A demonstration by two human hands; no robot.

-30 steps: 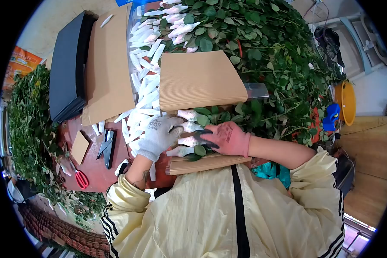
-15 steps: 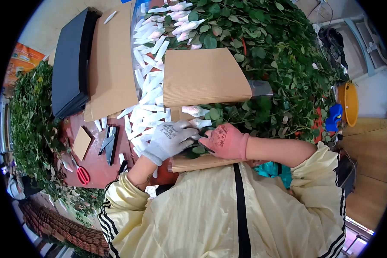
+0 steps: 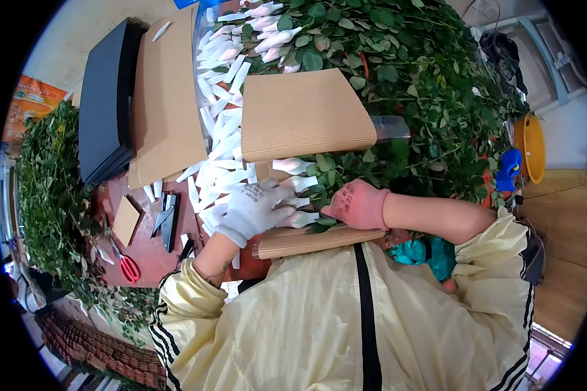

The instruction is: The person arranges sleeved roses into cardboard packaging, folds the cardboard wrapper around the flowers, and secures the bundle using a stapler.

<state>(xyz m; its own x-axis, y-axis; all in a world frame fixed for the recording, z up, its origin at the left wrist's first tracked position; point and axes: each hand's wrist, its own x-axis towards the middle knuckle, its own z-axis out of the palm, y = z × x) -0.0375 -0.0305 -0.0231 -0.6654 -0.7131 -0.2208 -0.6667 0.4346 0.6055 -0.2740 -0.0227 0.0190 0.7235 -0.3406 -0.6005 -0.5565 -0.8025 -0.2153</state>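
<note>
My left hand (image 3: 257, 208), in a whitish glove, lies with its fingers somewhat apart over several net-wrapped flower heads (image 3: 298, 219), touching them from the left. To their right my right hand (image 3: 357, 204), in a pink glove, is closed by the leaves and stems; what its fingertips grip is hidden. The flower heads lie in a column, leaves pointing right. Below them is a folded corrugated cardboard (image 3: 316, 242). Above, a larger corrugated sheet (image 3: 306, 117) covers part of the leafy stems.
White net sleeves (image 3: 225, 140) are strewn left of the sheet. Further left are black boards (image 3: 104, 101), flat cardboard (image 3: 166, 104), a stapler (image 3: 167, 221), red-handled scissors (image 3: 130, 268) and a small card (image 3: 126, 220). Leafy stems (image 3: 430, 98) heap at upper right, near a yellow basin (image 3: 533, 150).
My right hand has drawn back to the right from the flower heads. My left hand has shifted slightly and its fingers have spread over the heads, which are more visible than half a second ago.
</note>
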